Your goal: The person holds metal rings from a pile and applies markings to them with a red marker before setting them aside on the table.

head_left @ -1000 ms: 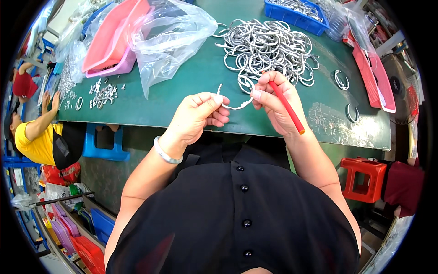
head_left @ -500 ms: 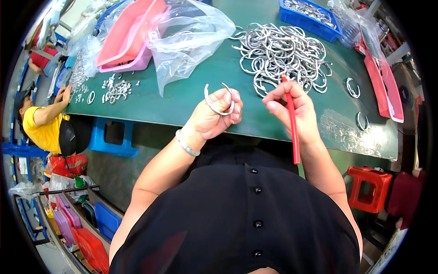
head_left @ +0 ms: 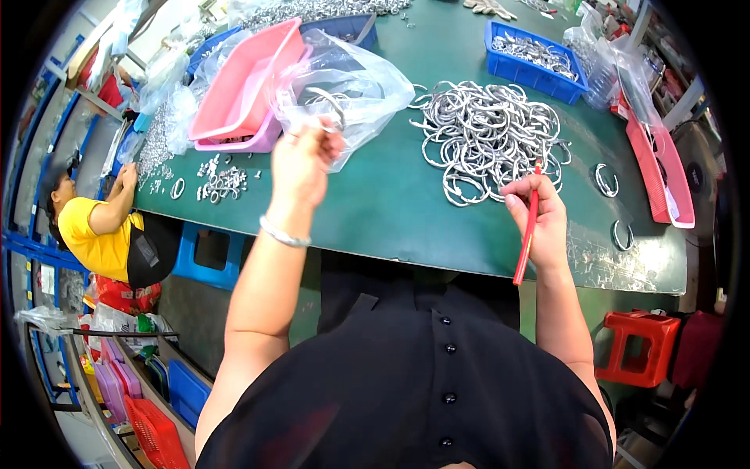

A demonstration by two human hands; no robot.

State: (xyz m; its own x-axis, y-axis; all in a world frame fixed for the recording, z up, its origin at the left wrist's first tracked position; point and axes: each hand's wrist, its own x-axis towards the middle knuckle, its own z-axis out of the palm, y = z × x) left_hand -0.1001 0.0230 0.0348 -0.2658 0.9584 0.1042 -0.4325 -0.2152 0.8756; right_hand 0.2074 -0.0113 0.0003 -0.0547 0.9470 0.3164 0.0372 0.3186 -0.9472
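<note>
My left hand [head_left: 303, 160] is up at the clear plastic bag [head_left: 375, 98], closed on an open metal bangle [head_left: 339, 111] that stands out past its fingertips. The fingers are slightly blurred. In my right hand [head_left: 543, 211] a slim red pencil [head_left: 527, 238] is pinched, its tip toward the far side. Just beyond that hand lies a big heap of silver-coloured open bangles [head_left: 492, 129]. Two loose ones, a farther bangle [head_left: 605, 180] and a nearer bangle [head_left: 623, 235], rest on the green table [head_left: 375, 211] to the right.
Pink bins [head_left: 234, 102] stand behind my left hand, with small metal parts [head_left: 223, 181] before them. A blue crate [head_left: 539, 66] of metal pieces sits at the back; a pink tray [head_left: 660, 168] is at the right edge. A person in yellow [head_left: 101, 227] works at the far left.
My left hand has moved away from me and left with the bangle, from in front of my body to the plastic bag. My right hand still holds the pencil. The whole view has shifted slightly.
</note>
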